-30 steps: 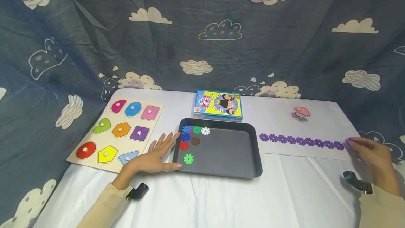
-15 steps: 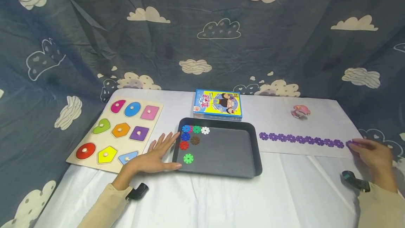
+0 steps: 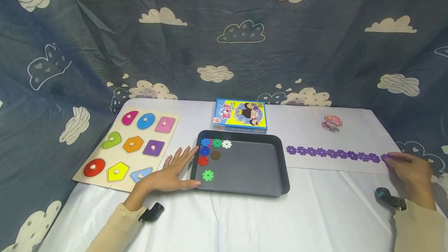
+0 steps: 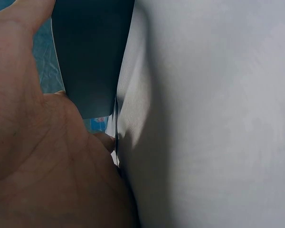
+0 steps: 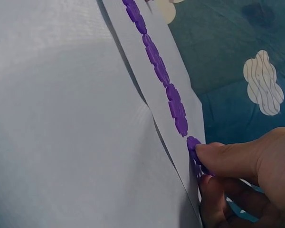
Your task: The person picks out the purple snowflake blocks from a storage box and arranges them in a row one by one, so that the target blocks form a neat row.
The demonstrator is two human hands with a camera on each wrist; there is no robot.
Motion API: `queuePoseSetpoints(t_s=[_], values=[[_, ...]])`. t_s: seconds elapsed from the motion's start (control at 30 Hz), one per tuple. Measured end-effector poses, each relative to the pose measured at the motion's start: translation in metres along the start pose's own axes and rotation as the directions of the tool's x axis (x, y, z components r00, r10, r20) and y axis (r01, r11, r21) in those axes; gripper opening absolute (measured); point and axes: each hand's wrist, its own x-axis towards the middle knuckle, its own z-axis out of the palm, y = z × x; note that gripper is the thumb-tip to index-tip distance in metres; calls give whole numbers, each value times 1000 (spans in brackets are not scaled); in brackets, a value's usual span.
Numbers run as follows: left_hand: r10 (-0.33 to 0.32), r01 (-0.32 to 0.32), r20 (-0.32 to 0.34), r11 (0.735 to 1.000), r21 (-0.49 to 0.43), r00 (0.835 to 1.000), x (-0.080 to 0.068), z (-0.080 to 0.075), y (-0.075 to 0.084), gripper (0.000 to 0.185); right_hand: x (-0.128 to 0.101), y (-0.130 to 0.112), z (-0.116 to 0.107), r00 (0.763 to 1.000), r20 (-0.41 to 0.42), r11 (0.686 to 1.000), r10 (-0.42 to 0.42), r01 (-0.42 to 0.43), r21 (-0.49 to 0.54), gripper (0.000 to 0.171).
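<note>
A row of purple snowflake discs (image 3: 332,153) lies on the white sheet at the right. At its right end my right hand (image 3: 413,168) pinches another purple snowflake disc (image 5: 194,148) between thumb and fingers, right at the row's last disc. Part of this disc is hidden by the fingertips. My left hand (image 3: 173,174) lies with fingers spread against the left side of a dark grey tray (image 3: 245,193). Several discs sit along the tray's left and top, among them a light green disc (image 3: 208,175), a brown disc (image 3: 215,155) and a white disc (image 3: 226,144).
A wooden shape puzzle board (image 3: 122,143) with knobbed pieces lies left of the tray. Behind the tray is a blue and yellow box (image 3: 240,115). A small pink figure (image 3: 332,122) stands beyond the purple row. A cloud-print cloth (image 3: 196,42) hangs behind the table.
My right hand has shifted slightly at the row's right end, keeping its pinch on the purple snowflake disc. My left hand stays against the tray.
</note>
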Motion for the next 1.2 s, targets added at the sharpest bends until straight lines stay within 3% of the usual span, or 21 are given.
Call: queuePoseSetpoints(t_s=[0.4,1.2], values=[[-2,2,2,1000,2,1000,-1,-1,1,104,-6,-3,5,1000,17,999,6,-6,-34,55],[4,-4,-1,1000,-8,1000,1,1,-2,105,-15,-9,6,1000,14,999,-2,3,-42,54]])
